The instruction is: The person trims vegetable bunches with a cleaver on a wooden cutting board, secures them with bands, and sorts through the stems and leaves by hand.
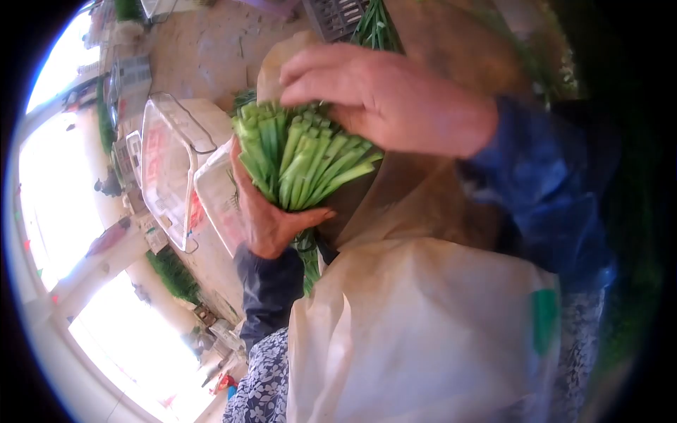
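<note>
In the middle of the scene, beyond the pale cloth [423, 324], the left hand [266, 222] clasps a bunch of green stems [300, 158], fingers curled around it. The cut ends point upward, fanning right; the long axis slopes down toward the near side. The right hand [370, 92] extends its fingers over the far edge; I cannot tell how firmly they touch. Brown floor [194, 49] lies farther, with a whitish basket [162, 176] and bright windows [60, 190] at left.

Stalks [303, 162] smooth, faintly glossy; apron [423, 331] plastic-looking, creased.
</note>
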`<state>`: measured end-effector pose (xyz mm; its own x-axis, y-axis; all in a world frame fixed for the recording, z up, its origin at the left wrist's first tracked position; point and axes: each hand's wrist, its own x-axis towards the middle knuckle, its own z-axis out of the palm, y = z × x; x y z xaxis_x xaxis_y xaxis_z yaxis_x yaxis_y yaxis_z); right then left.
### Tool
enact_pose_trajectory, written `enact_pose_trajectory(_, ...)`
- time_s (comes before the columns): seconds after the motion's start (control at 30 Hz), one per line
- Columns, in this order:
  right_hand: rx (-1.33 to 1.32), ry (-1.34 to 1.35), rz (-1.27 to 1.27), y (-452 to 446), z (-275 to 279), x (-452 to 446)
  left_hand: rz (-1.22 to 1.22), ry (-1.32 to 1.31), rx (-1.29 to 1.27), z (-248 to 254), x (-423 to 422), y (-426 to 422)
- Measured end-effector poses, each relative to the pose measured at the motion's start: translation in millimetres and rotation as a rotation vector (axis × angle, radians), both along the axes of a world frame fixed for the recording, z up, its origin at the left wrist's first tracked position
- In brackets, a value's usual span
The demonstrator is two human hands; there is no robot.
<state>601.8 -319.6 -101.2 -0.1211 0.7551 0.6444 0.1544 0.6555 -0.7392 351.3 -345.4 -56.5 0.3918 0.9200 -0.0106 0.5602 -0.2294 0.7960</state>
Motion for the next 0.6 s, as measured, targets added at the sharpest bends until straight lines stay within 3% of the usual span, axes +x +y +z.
enact_pose_trajectory(0.1,-0.075,-0.109,0.129,10,2,7,-0.069,0.256,-0.022,17,11,12)
enact_pose_trajectory(0.17,-0.143,-0.218,0.181,15,-3,12,-0.055,0.21,-0.106,16,9,24)
enact_pose_trajectory(0.23,-0.399,-0.07,0.245,26,-26,20,-0.1,0.05,-0.316,15,11,37)
enact_pose_trajectory(0.3,-0.296,-0.417,-0.34,33,-69,33,-0.174,0.141,-0.219,15,11,46)
enact_pose_trajectory(0.37,-0.25,-0.565,-0.421,30,-76,57,-0.133,-0.02,-0.391,14,13,52)
enact_pose_trajectory(0.43,-0.146,-0.283,-0.508,14,-41,49,-0.122,-0.081,-0.442,19,23,50)
enact_pose_trajectory(0.5,0.16,-0.149,-0.287,-5,-34,9,-0.04,-0.124,-0.534,25,32,47)
enact_pose_trajectory(0.57,-0.525,-0.377,-0.008,-21,-39,25,-0.071,-0.089,-0.505,26,28,50)
enact_pose_trajectory(0.6,-0.508,-0.388,-0.02,-18,-37,31,-0.087,-0.051,-0.492,25,27,53)
